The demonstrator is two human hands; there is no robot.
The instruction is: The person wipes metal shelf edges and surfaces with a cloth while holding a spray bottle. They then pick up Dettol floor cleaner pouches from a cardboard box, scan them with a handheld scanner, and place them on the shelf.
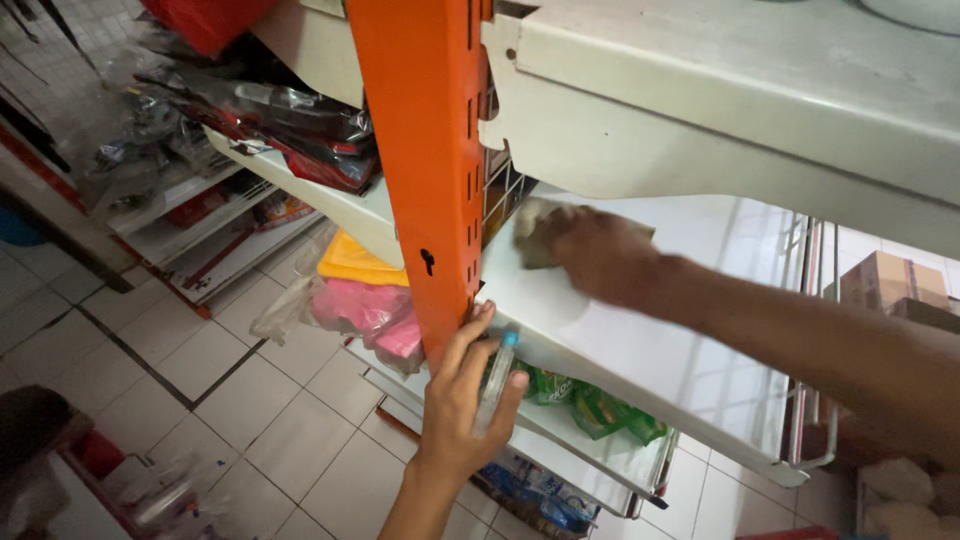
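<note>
Right hand (595, 255) presses flat on a greyish cloth (535, 232) against the white shelf (640, 350), fingers curled over it, seemingly to keep it pinned. Left hand (465, 395) wraps a clear bottle with a blue cap (497, 375) beside the orange upright (425, 150). Green packets (590, 405) lie below.

The white metal shelf (640, 350) lies bare from its front edge to the wire side rail (812, 340) at its right end. The pale upper shelf (700, 110) caps headroom; the orange slotted steel upright (425, 150) blocks the left corner.
</note>
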